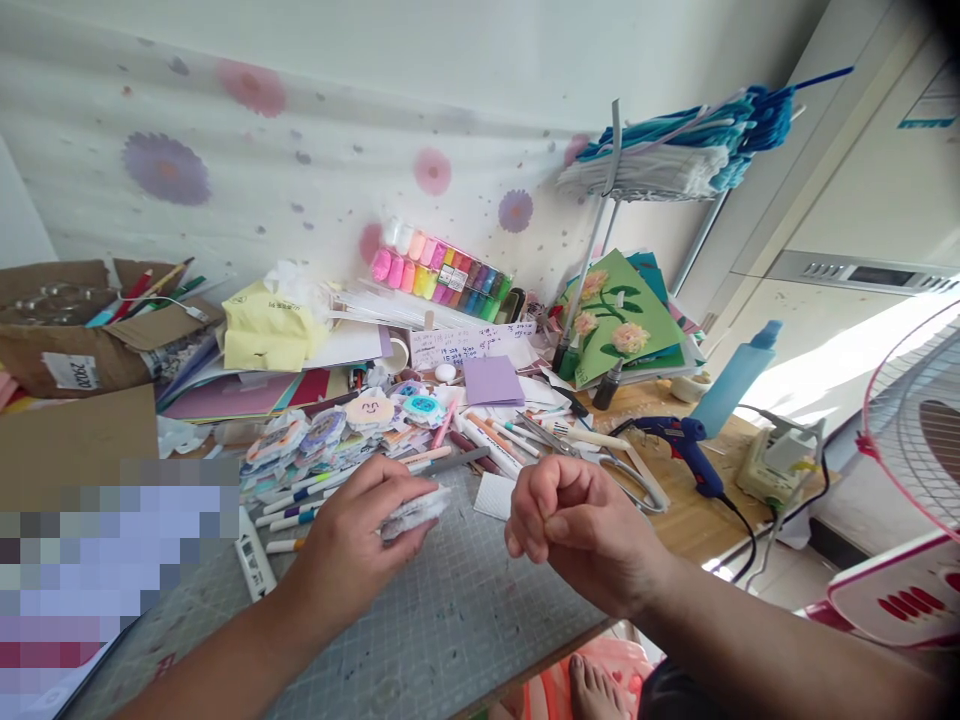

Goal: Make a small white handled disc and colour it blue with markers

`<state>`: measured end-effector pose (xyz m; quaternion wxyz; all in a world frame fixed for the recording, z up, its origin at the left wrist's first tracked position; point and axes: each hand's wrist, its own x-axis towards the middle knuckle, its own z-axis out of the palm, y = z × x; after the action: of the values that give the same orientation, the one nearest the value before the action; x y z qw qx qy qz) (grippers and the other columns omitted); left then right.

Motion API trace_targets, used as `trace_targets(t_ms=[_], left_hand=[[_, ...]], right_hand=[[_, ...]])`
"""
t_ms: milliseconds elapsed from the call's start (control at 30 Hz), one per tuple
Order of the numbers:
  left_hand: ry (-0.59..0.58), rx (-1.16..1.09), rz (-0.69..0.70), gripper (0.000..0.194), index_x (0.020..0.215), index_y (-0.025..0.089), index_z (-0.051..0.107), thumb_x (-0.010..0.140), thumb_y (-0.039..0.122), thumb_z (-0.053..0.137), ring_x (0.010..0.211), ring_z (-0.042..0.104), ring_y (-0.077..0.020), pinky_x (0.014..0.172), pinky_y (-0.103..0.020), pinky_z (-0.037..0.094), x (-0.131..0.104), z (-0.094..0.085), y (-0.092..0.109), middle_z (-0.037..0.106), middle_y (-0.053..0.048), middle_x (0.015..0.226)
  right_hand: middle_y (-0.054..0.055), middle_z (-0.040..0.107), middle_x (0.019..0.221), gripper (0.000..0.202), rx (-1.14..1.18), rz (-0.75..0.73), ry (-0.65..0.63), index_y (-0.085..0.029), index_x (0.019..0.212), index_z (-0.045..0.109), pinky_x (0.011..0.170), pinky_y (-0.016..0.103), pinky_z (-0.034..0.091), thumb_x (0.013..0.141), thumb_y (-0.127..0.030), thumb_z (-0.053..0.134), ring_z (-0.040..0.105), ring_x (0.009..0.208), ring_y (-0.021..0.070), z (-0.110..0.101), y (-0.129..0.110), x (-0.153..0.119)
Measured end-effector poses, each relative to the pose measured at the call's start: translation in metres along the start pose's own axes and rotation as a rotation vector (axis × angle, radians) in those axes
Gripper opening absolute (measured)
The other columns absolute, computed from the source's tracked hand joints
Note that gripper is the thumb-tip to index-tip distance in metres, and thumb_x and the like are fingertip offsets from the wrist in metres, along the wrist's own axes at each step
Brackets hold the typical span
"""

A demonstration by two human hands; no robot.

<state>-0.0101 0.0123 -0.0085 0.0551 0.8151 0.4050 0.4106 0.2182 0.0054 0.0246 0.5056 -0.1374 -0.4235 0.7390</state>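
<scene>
My left hand [371, 520] is wrapped round a small whitish, fluffy-looking bundle [415, 513], held just above the grey gridded mat [465, 610]. To its right, my right hand [574, 525] is closed, thumb pressed against the curled fingers; whatever it pinches, if anything, is hidden. The two hands are apart. A white textured square [493, 495] lies on the mat between them. Behind the hands are markers [296, 518], a pile of paper cut-outs with drawn faces [370, 410] and a pair of scissors [551, 435].
A blue glue gun [686, 450] with its cord lies right, near a blue bottle [739, 375] and a power strip [772, 465]. Cardboard boxes [67, 350] stand left. A purple paper square [493, 381] and coloured pens [442, 280] are behind. A pink fan [919, 400] stands far right.
</scene>
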Motion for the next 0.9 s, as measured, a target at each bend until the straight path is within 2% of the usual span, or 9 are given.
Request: trace_targets(t_ms=[333,533,633,767,900], left_hand=[[0.020,-0.010,0.022,0.018,0.100,0.025,0.065,0.083,0.019,0.062,0.082,0.061,-0.0170,0.073,-0.025,0.049,0.0005,0.0015,-0.0013,0.057,-0.002,0.090],[0.017,-0.008,0.028,0.020,0.101,0.025,0.064,0.083,0.016,0.062,0.085,0.059,-0.0159,0.076,-0.023,0.046,-0.0019,0.0037,-0.0047,0.055,-0.001,0.092],[0.005,-0.014,0.008,0.021,0.102,0.024,0.064,0.083,0.016,0.062,0.086,0.059,-0.0156,0.076,-0.023,0.045,-0.0024,0.0045,-0.0057,0.054,-0.001,0.093],[-0.010,-0.022,-0.024,0.021,0.103,0.023,0.064,0.084,0.015,0.060,0.088,0.058,-0.0160,0.078,-0.024,0.044,-0.0025,0.0041,-0.0043,0.054,-0.002,0.094],[-0.013,-0.033,-0.026,0.021,0.102,0.023,0.064,0.084,0.015,0.060,0.087,0.058,-0.0165,0.077,-0.024,0.044,-0.0024,0.0029,-0.0025,0.054,-0.002,0.094]], right_hand=[[-0.003,0.058,0.054,0.014,0.024,-0.002,-0.009,-0.015,0.060,0.060,0.059,0.029,0.050,0.061,-0.008,0.072,0.051,0.043,0.0084,-0.0015,-0.0015,-0.0011],[-0.004,0.053,0.050,0.025,0.023,-0.043,-0.001,-0.016,0.057,0.056,0.056,0.027,0.048,0.076,-0.023,0.070,0.046,0.041,0.0077,-0.0019,-0.0002,0.0001],[-0.002,0.056,0.055,0.026,0.012,-0.023,0.025,-0.015,0.061,0.059,0.060,0.028,0.049,0.080,-0.028,0.070,0.049,0.047,0.0087,-0.0027,0.0025,0.0009],[0.002,0.063,0.063,0.018,-0.043,0.022,0.068,-0.012,0.070,0.066,0.070,0.030,0.050,0.076,-0.026,0.075,0.058,0.058,0.0112,-0.0029,0.0062,0.0005],[0.001,0.064,0.061,0.014,-0.055,0.024,0.081,-0.013,0.068,0.067,0.070,0.030,0.051,0.071,-0.021,0.079,0.059,0.057,0.0110,-0.0023,0.0080,0.0012]])
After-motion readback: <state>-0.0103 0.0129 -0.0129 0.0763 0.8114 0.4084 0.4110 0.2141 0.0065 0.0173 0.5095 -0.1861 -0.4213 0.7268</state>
